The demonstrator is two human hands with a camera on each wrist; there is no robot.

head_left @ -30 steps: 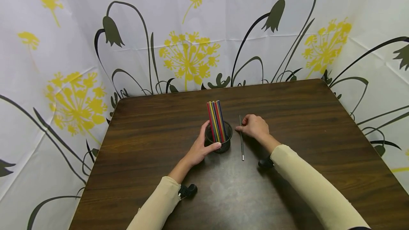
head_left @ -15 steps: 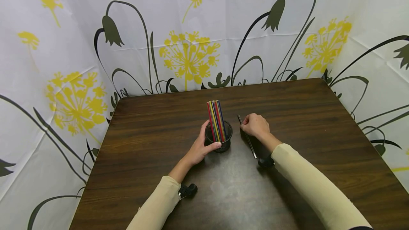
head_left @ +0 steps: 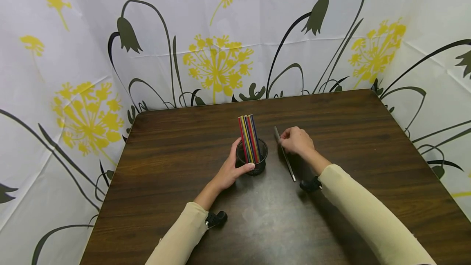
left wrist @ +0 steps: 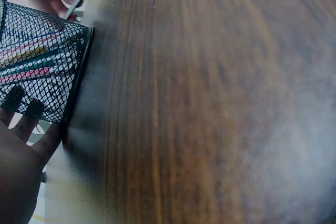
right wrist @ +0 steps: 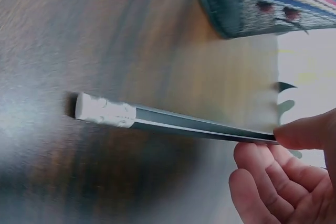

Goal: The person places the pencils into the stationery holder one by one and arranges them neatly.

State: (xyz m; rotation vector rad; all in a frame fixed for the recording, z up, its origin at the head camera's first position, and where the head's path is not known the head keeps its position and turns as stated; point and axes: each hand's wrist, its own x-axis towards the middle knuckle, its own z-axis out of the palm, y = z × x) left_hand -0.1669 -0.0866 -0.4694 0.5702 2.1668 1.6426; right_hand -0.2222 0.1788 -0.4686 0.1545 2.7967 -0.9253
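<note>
A black mesh cup stands mid-table with several coloured pencils upright in it. My left hand curls round the cup's left side, thumb in front. My right hand pinches a dark pencil near its far end. The pencil's white eraser end rests on the table while the pinched end is tilted up, just right of the cup.
The dark wooden table is ringed on its left, back and right by a white curtain printed with yellow and dark flowers. Wrist cameras sit under both beige sleeves.
My right hand took hold of the dark pencil, swung its near end rightward, then raised its far end off the table. My left hand and the cup stayed put.
</note>
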